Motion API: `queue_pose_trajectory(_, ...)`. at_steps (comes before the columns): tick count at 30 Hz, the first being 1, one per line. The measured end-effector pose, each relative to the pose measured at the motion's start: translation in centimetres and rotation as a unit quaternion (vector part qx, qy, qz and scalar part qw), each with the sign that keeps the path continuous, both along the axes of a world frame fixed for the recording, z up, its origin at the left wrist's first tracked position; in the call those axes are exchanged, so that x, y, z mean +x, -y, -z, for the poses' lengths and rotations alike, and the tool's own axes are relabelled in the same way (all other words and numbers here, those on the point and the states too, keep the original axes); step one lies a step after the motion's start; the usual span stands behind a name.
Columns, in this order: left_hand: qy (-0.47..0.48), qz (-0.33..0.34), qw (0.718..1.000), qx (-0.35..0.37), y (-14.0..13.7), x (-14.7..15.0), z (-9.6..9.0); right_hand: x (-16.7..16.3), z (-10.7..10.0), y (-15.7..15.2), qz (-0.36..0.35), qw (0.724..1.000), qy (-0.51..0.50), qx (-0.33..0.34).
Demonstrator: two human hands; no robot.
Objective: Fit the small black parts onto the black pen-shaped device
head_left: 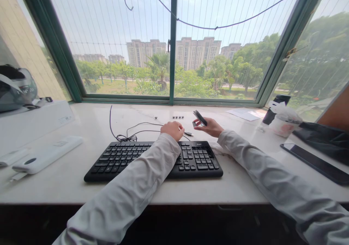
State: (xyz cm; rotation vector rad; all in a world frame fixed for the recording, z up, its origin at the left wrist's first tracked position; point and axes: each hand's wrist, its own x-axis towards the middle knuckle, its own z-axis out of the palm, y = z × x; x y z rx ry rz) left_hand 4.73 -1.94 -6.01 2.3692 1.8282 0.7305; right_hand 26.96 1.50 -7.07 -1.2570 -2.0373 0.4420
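A black keyboard (pixel 120 158) lies on the white counter, its number pad on the right. Dark gaps show along the pad's top row, where keycaps are off. My left hand (pixel 172 130) is above the keyboard's back edge, fingers curled together; anything in them is hidden. To its right, my right hand (pixel 212 127) grips a small dark tool with silvery edges (pixel 200 118), tilted up to the left. Its exact kind is unclear. Behind the hands, several small black keycaps (pixel 178 117) sit in a row, and one more keycap (pixel 156 117) sits farther left.
A black cable (pixel 127 138) lies coiled behind the keyboard, its USB plug (pixel 188 134) between my hands. At left are a white power bank (pixel 49 154) and a white box (pixel 35 123). A phone (pixel 313 161), plastic tub (pixel 283 124) and papers (pixel 247 114) lie right.
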Motion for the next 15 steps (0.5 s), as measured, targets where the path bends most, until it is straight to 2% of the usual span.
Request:
queue_pose_trajectory(3,-0.076,-0.029,0.996,0.021,0.0,-0.3,0.1,-1.1,-0.1,-4.1,0.035,0.998,0.038,-0.032)
queue_pose_trajectory(8,-0.118,-0.013,0.992,0.035,0.5,-0.1,0.1,-3.2,1.0,-10.5,0.116,0.985,0.107,-0.074)
queue_pose_trajectory(15,-0.127,0.003,0.990,0.053,0.9,0.4,0.1,-3.8,2.9,-14.8,0.135,0.980,0.121,-0.087)
